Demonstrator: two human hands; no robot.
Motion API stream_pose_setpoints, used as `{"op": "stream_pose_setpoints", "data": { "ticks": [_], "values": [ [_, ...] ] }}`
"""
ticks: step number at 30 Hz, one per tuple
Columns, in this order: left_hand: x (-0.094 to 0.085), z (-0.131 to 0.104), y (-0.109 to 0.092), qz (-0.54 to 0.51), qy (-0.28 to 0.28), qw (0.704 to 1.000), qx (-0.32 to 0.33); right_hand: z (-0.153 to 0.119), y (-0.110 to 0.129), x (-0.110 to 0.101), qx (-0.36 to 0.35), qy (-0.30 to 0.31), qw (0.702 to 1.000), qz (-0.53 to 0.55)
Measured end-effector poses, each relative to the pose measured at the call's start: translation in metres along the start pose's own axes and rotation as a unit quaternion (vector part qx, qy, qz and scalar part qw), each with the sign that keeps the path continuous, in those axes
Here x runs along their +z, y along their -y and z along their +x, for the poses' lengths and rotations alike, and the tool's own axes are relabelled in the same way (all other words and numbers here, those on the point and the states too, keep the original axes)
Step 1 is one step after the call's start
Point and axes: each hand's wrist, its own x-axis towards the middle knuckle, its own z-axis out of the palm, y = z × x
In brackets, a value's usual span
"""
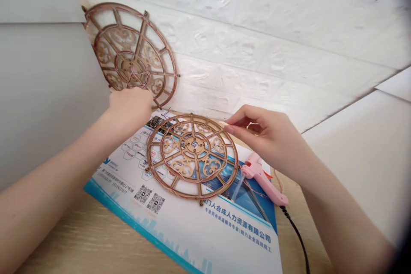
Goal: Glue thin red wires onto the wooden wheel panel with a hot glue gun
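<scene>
flat round frame (pixel 189 146) is lying on the printed sheet (pixel 192 239), left of the nearer right hand (pixel 265 137), whose thumb and forefinger are nearly meeting at its far-right rim, hold unclear. left hand (pixel 131 105) is sitting curled at the leaning frame's (pixel 124 67) lower edge, grip hidden.

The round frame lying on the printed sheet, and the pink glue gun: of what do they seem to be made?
Round frame: probably thin wood or fibreboard, fairly matte, judging by its flat brown bars and cut-out scrolls; painted plastic remains possible.
Glue gun: most likely moulded plastic, smooth and slightly shiny, from its uniform pink colour and rounded edges.
</scene>
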Motion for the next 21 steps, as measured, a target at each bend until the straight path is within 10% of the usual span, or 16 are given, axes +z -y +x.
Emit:
{"op": "stream_pose_setpoints", "data": {
  "ticks": [8,21],
  "values": [
    [0.009,-0.026,-0.052,-0.121,0.01,0.946,0.299,0.0,0.005,-0.001,0.004,0.009,1.0,0.005],
    [0.024,-0.039,-0.056,-0.09,-0.081,0.906,0.405,-0.003,0.016,0.002,-0.047,-0.002,0.999,-0.008]
  ]
}}
